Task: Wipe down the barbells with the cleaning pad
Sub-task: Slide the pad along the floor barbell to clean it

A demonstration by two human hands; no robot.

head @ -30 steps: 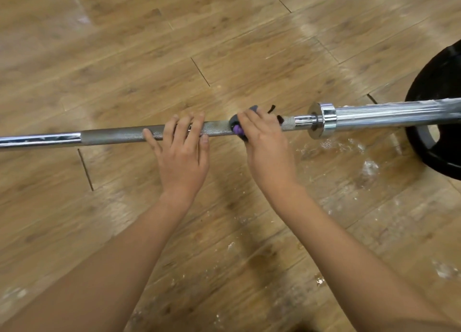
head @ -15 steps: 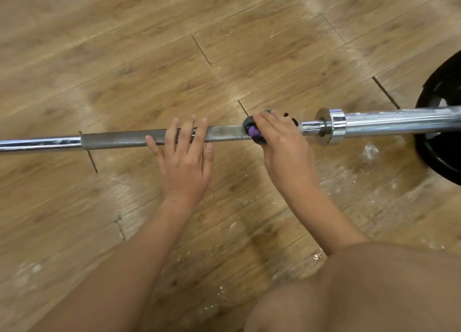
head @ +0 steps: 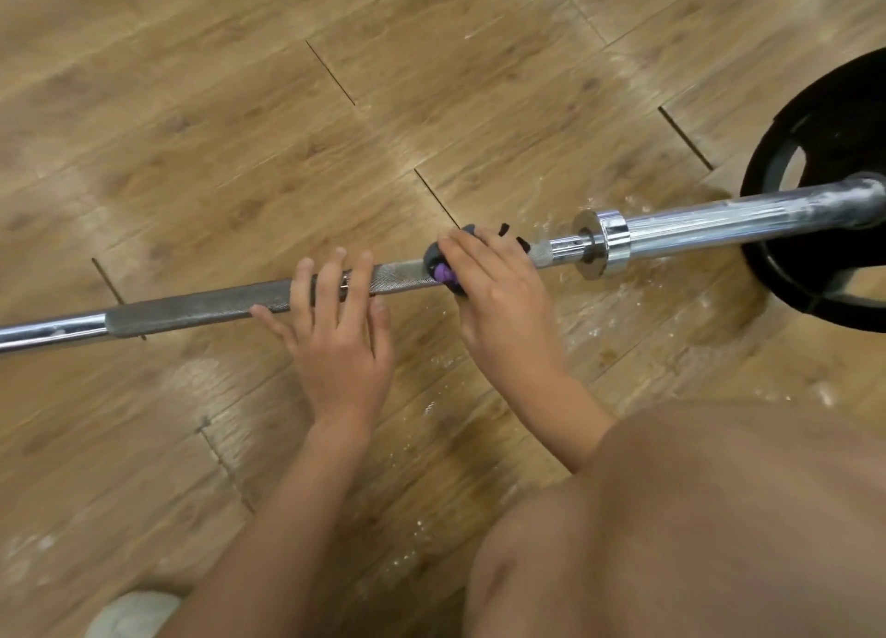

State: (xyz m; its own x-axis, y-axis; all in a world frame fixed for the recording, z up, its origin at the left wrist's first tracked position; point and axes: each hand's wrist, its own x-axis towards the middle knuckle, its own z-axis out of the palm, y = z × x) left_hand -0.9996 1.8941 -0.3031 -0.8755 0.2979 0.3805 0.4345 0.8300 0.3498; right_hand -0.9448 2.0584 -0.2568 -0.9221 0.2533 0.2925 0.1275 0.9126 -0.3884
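Barbell [head: 206, 309] lies across the floor [head: 239, 133], left end nearer the person, right end farther and meeting a weight plate [head: 824, 157] at the far right. Left hand [head: 340, 345] rests on the shaft about mid-length. Just to its right, the right hand [head: 498, 292] holds the cleaning pad [head: 443, 270] on the shaft, with the collar [head: 606, 244] between pad and plate.

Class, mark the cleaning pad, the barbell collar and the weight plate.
cleaning pad [head: 443, 273]: head view, its exposed purple part.
barbell collar [head: 609, 244]: head view, chrome ring.
weight plate [head: 839, 110]: head view, black upper face.
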